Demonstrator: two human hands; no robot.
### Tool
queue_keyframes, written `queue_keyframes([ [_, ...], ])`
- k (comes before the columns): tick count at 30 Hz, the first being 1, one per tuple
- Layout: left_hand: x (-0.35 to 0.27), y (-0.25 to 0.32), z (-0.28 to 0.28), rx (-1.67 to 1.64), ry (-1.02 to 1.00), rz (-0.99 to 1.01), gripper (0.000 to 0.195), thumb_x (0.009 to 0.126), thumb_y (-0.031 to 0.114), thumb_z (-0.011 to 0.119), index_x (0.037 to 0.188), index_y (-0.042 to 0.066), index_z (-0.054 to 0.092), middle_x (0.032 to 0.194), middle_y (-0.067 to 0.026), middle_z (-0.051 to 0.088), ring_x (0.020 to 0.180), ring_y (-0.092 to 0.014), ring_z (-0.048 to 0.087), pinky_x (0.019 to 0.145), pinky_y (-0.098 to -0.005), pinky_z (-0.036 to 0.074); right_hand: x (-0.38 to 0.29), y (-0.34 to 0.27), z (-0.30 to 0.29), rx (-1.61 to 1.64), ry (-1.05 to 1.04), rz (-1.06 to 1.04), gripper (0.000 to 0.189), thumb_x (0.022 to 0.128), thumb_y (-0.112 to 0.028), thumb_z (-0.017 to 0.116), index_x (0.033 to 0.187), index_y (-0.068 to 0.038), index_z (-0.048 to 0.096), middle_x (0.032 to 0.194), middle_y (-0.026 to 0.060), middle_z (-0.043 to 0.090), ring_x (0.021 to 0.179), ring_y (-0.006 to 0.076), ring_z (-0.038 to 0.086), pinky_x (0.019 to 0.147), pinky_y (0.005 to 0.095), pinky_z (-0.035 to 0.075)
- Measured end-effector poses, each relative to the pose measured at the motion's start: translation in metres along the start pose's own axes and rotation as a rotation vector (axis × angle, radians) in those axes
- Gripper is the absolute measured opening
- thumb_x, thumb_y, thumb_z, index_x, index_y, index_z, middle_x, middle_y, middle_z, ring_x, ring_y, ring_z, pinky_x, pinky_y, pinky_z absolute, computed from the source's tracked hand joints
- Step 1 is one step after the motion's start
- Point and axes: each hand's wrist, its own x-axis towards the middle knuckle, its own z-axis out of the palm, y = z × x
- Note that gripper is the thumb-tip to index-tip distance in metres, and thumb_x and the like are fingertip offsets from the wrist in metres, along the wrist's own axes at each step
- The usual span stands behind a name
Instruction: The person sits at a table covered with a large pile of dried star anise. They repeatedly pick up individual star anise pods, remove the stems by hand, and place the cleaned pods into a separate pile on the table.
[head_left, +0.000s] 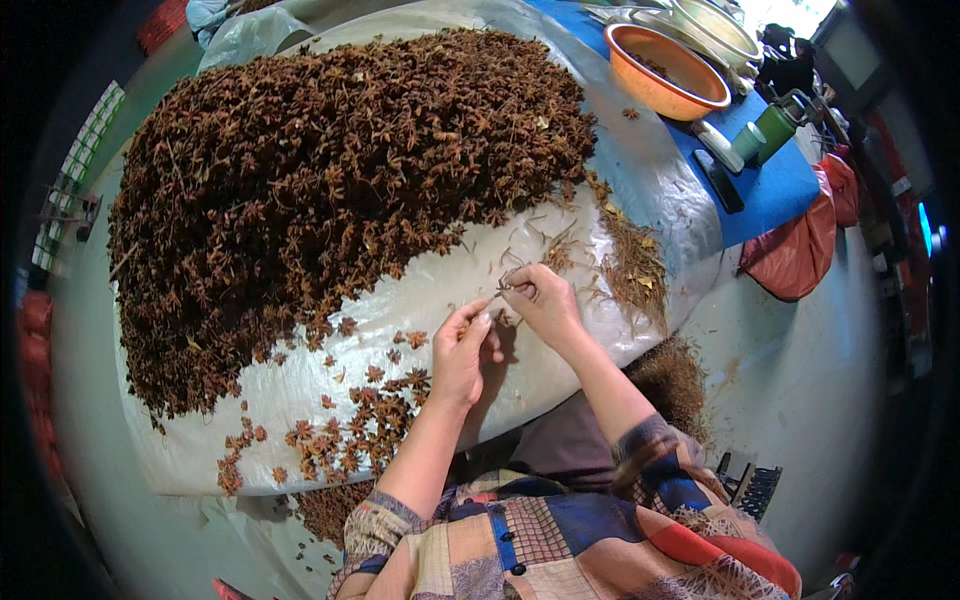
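Over the plastic-covered table (442, 277), my two hands meet at the fingertips. My right hand (547, 306) pinches a small dark bit with thin stems (502, 287). Just below, my left hand (463, 352) has thumb and forefinger together at the lower end of that bit; a brownish piece, probably star anise, shows partly inside its fingers. A large heap of dried star anise (337, 172) covers the far and left table. Nearer, left of my left forearm, lies a smaller group of loose star anise (367, 424). A pile of thin stems (636, 262) lies right of my right hand.
An orange basin (660, 82) stands at the back right, near a green flask (776, 131), a pale cup (748, 141) and a black phone-like object (718, 181). More stems (675, 379) lie below the table edge, right of my right arm. People are in the background.
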Motion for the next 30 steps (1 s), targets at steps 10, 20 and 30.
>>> queue_keyframes([
  [10,-0.033,-0.015,0.000,0.501,-0.176,0.326,0.018,0.100,0.011,0.061,0.111,-0.001,0.068,0.086,-0.0017,0.063,0.068,-0.006,0.057,0.058,-0.0229,0.047,-0.070,-0.021,-0.024,0.790,-0.093,0.260,0.023,0.092,-0.008,0.069,0.112,0.003,0.066,0.091,0.0026,0.067,0.089,0.0145,0.064,0.079,0.0273,0.051],
  [20,-0.066,-0.002,-0.010,0.018,-0.240,-0.029,0.007,0.099,0.011,0.061,0.100,0.004,0.063,0.075,-0.0018,0.060,0.061,-0.009,0.057,0.049,-0.0244,0.045,-0.098,-0.036,-0.047,-0.480,0.392,-0.679,0.009,0.072,-0.011,0.071,0.071,-0.011,0.062,0.068,0.0054,0.053,0.066,0.0250,0.057,0.067,0.0398,0.044],
  [30,-0.051,-0.001,-0.012,-0.140,-0.134,-0.129,0.015,0.101,0.022,0.061,0.106,0.007,0.059,0.080,-0.0035,0.063,0.056,-0.010,0.055,0.045,-0.0241,0.044,-0.077,-0.050,-0.027,-0.228,0.046,-0.616,0.013,0.072,-0.011,0.073,0.072,-0.010,0.061,0.074,0.0053,0.057,0.072,0.0265,0.058,0.073,0.0395,0.045],
])
